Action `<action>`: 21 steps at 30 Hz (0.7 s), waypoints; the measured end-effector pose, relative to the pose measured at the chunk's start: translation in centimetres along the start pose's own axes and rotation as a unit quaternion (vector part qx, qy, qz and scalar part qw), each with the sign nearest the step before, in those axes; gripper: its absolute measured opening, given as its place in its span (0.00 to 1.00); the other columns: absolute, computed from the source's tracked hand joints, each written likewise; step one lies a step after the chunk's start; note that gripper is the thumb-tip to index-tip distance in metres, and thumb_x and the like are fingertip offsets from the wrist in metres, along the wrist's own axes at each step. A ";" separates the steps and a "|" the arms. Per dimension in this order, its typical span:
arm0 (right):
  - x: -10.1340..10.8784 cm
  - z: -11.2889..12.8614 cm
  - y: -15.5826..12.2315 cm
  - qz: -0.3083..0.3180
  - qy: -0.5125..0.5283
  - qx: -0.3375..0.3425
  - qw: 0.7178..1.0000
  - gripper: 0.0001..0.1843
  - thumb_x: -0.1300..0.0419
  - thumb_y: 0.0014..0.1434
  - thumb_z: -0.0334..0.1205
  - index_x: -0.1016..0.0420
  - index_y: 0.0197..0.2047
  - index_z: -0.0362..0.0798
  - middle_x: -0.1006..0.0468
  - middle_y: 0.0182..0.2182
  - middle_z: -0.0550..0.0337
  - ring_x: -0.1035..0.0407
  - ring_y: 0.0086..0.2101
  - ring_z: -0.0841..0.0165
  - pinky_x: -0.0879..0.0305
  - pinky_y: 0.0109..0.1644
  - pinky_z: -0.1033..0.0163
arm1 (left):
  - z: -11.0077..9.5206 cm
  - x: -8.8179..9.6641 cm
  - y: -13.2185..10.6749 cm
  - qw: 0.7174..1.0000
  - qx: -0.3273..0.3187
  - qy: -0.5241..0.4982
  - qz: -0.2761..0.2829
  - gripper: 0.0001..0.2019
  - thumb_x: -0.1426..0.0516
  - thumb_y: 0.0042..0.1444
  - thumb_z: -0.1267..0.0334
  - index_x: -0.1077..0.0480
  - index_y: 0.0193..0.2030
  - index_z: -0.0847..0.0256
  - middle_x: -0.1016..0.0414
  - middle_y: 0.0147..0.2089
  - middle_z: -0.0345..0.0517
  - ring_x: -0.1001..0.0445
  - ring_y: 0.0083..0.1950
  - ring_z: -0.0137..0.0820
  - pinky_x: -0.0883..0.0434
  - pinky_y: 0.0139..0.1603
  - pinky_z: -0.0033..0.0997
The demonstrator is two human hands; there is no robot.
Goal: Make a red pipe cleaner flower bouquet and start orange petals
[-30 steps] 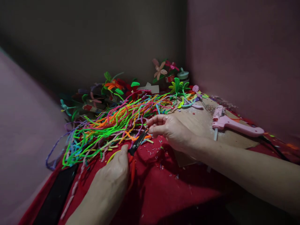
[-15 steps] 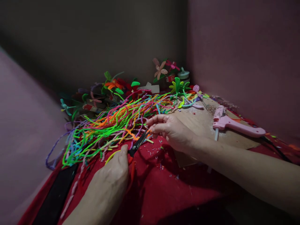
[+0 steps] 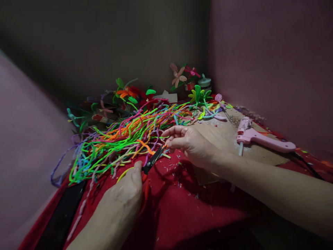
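Observation:
My left hand [image 3: 127, 185] is closed around the handles of a pair of scissors [image 3: 153, 160] with dark blades, whose tips point up and right. My right hand [image 3: 184, 140] pinches a small orange piece of pipe cleaner [image 3: 167, 145] between thumb and fingertips. The blade tips reach right up to those fingertips, touching or almost touching the orange piece. Behind both hands spreads a heap of pipe cleaners [image 3: 125, 130] in green, orange, pink, purple and blue. A loose orange pipe cleaner [image 3: 146, 147] lies just beyond the blades.
A pink glue gun [image 3: 265, 139] rests on a brown board [image 3: 218, 135] at the right. Pipe-cleaner flowers [image 3: 179, 76] and a lidded jar [image 3: 204, 82] stand at the back. Coloured scraps lie on the red cloth [image 3: 182, 215]. A black flat object [image 3: 62, 215] is at the left.
The scissor blades have shifted slightly and appear closer together. Both hands stay in nearly the same place, the right one still pinching the orange piece.

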State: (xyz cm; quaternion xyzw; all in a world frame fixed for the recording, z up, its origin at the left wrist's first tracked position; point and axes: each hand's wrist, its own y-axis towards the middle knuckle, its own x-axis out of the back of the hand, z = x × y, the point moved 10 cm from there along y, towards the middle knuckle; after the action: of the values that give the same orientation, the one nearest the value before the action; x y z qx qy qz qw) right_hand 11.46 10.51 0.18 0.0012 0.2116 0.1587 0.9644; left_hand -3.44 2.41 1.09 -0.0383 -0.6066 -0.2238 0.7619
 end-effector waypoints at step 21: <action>-0.2 -0.9 0.4 0.023 0.062 -0.007 0.998 0.15 0.40 0.38 0.26 0.30 0.34 0.43 0.29 0.23 0.64 0.37 0.23 0.75 0.39 0.28 0.66 | -0.6 -2.5 0.2 0.990 0.023 -0.114 0.073 0.25 0.57 0.51 0.78 0.39 0.56 0.63 0.22 0.44 0.51 0.21 0.34 0.33 0.27 0.33 0.26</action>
State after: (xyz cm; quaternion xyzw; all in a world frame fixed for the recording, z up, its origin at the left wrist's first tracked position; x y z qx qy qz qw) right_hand 10.78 10.73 -0.51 -0.0106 0.2699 0.1825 0.9454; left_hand -3.28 3.14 -1.41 -0.0901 -0.6901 -0.1472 0.7028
